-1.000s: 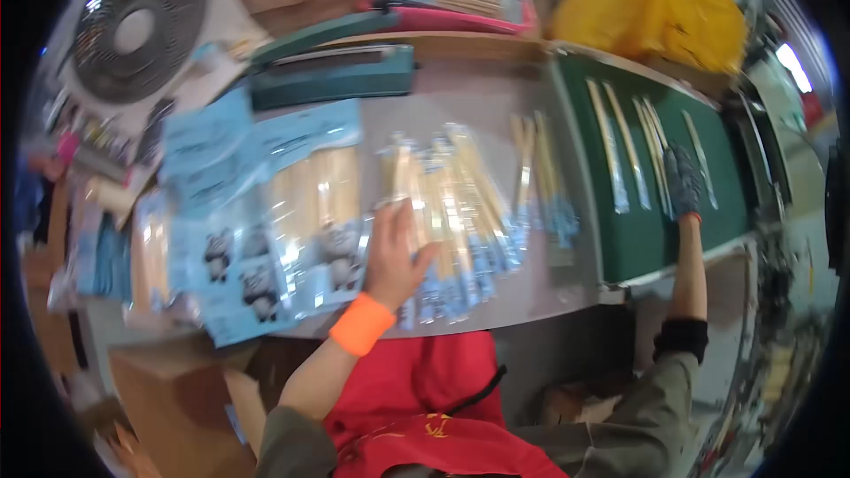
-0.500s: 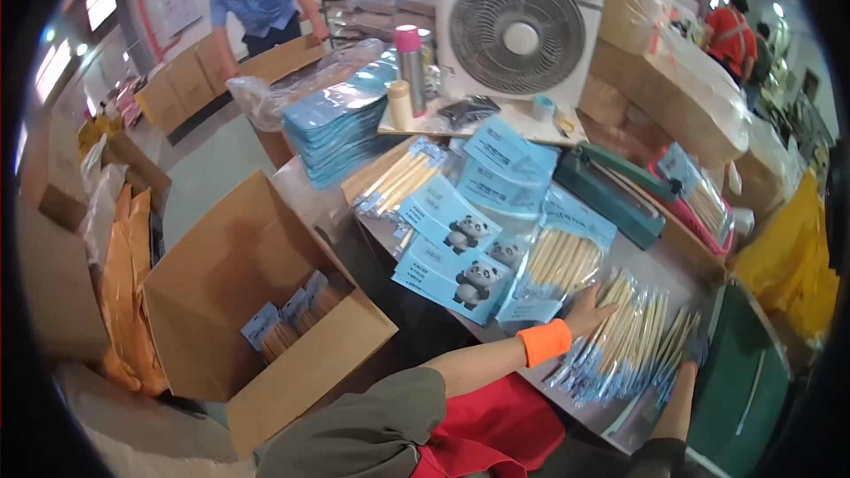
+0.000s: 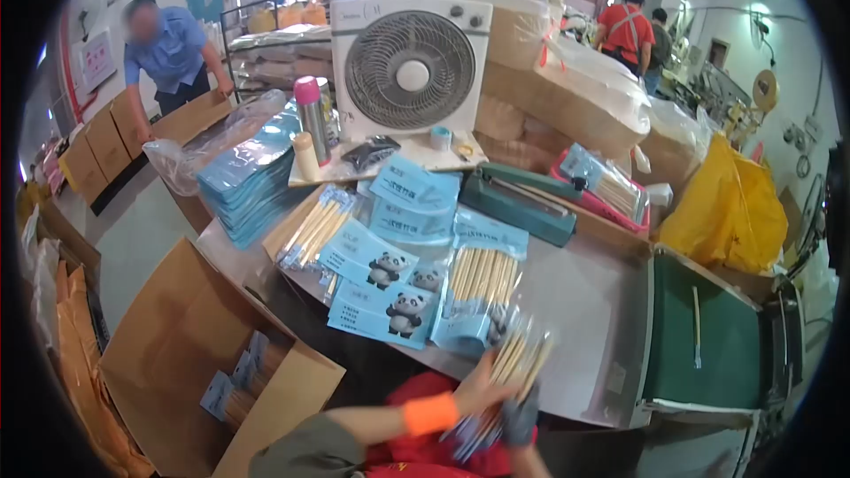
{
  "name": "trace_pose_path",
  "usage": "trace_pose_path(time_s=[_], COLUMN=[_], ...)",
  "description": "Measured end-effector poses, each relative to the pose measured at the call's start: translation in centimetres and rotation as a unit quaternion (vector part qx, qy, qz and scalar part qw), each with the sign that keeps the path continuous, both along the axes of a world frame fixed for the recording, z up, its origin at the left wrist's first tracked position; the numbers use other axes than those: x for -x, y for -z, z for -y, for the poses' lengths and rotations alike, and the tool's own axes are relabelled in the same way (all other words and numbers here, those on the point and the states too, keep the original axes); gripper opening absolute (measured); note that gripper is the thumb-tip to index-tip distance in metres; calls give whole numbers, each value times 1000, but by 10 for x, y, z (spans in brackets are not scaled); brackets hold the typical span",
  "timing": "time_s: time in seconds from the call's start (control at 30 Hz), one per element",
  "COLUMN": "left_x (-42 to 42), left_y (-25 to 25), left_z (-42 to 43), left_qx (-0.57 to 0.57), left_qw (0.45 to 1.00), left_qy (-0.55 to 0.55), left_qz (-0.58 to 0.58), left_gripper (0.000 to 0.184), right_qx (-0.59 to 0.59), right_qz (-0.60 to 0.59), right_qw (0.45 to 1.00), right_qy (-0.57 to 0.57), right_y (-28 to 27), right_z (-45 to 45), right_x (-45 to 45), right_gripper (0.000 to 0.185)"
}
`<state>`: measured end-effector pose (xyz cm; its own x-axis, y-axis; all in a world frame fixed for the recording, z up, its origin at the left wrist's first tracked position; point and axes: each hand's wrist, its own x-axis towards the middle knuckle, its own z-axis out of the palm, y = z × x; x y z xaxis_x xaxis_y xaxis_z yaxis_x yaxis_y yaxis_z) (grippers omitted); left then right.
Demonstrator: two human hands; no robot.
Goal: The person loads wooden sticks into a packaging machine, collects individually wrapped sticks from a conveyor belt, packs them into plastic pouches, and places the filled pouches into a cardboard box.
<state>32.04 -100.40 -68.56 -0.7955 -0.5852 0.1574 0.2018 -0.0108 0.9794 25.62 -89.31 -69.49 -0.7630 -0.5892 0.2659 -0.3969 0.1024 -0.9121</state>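
Note:
A bundle of chopsticks (image 3: 524, 356) in clear wrappers with blue ends is gathered over my lap at the table's front edge. Bare fingers of my left hand (image 3: 481, 389), with an orange wristband, close around it from the left. My right hand (image 3: 519, 420), in a grey glove, grips the same bundle lower down on the right. Just beyond lies a blue clear-fronted bag filled with chopsticks (image 3: 482, 276). Flat blue panda-print bags (image 3: 376, 312) overlap beside it. More wrapped chopsticks (image 3: 320, 228) rest behind those, on the left.
An open carton (image 3: 190, 323) with several packed bags stands left. A green sealer (image 3: 518, 208) and pink basket (image 3: 645, 215) sit at the back, near a fan (image 3: 412, 66). One wrapped stick (image 3: 697, 327) lies on the green belt (image 3: 673, 345) at right. A person in blue handles cartons.
The chopsticks that lay spread on the table's right side are now gathered in both my hands and drawn toward my body. The view has turned to the right.

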Motion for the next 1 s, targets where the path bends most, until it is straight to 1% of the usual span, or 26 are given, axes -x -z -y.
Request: trace_pose_path(time_s=[0.03,0.07,0.1,0.13,0.17,0.2,0.27,0.3,0.37,0.4,0.43,0.5,0.53,0.57,0.6,0.63,0.67,0.7,0.73,0.77,0.83,0.87,0.9,0.93,0.97,1.0], left_x=[-40,-75,-83,-92,-91,-84,-85,-83,-75,-72,-67,-48,-41,-37,-34,-18,-32,-46,-52,-58,-66,-74,-83,-92,-104,-112], left_y=[5,-12,-7,3,15,31,-12,-25,24,6,-5,16,24,35,57,57,11,-38,-34,-39,-12,-12,-12,-31,-39,-61], left_z=[-10,-16,-17,-20,-19,-19,-16,-5,0,3,5,2,-5,-13,-23,-51,-59,-66,-66,-62,-58,-46,-24,8,45,83], left_qx=[90,13,5,-9,-17,-40,-1,27,-56,-85,-101,-164,-97,-35,-62,-194,-78,18,34,60,106,176,247,265,317,391], left_qw=[993,985,982,983,984,977,964,955,974,963,953,938,959,974,982,975,995,975,973,976,984,977,963,958,939,903], left_qy=[1,67,68,50,31,48,116,153,205,241,266,279,242,203,166,93,-25,-132,-107,-95,-65,-17,30,76,72,28], left_qz=[72,161,174,179,177,202,239,253,85,82,105,126,108,96,67,-55,50,178,203,185,127,117,105,86,110,176], left_gripper=[96,102,102,104,106,106,104,101,92,87,85,83,84,85,80,66,56,46,52,52,62,64,66,46,28,20], right_qx=[0,1,28,46,70,151,87,84,61,17,27,187,74,-43,-161,-100,-117,-47,-26,-20,-11,-14,-22,-29,-27,-29], right_qz=[-60,-120,101,320,515,545,429,438,291,258,244,347,241,71,-96,41,96,81,207,225,196,198,244,291,293,283], right_qw=[998,992,994,946,854,824,898,892,946,958,961,907,942,968,950,957,957,954,941,943,963,963,953,941,940,940], right_qy=[-17,-32,-34,-24,-7,-37,-49,-78,-128,-125,-125,-147,-219,-238,-251,-269,-249,-285,-267,-244,-183,-182,-177,-171,-171,-191], right_y=[22,44,81,116,131,90,37,12,15,-5,-20,-40,-27,-25,-20,-29,-39,-46,-31,-27,-27,-23,-19,-17,-18,-23], right_z=[-10,-20,-37,-64,-82,-71,-65,-53,-47,-38,-23,-7,-4,-1,-3,0,6,6,4,4,6,4,0,-1,-2,-2], right_x=[-10,-20,-26,-38,-47,-45,-50,-38,-16,-5,2,5,17,23,26,20,12,10,10,6,-7,-7,-5,-4,-2,0], right_gripper=[56,54,49,45,41,32,33,36,55,68,68,78,78,76,75,72,71,65,56,48,38,38,35,31,31,28])
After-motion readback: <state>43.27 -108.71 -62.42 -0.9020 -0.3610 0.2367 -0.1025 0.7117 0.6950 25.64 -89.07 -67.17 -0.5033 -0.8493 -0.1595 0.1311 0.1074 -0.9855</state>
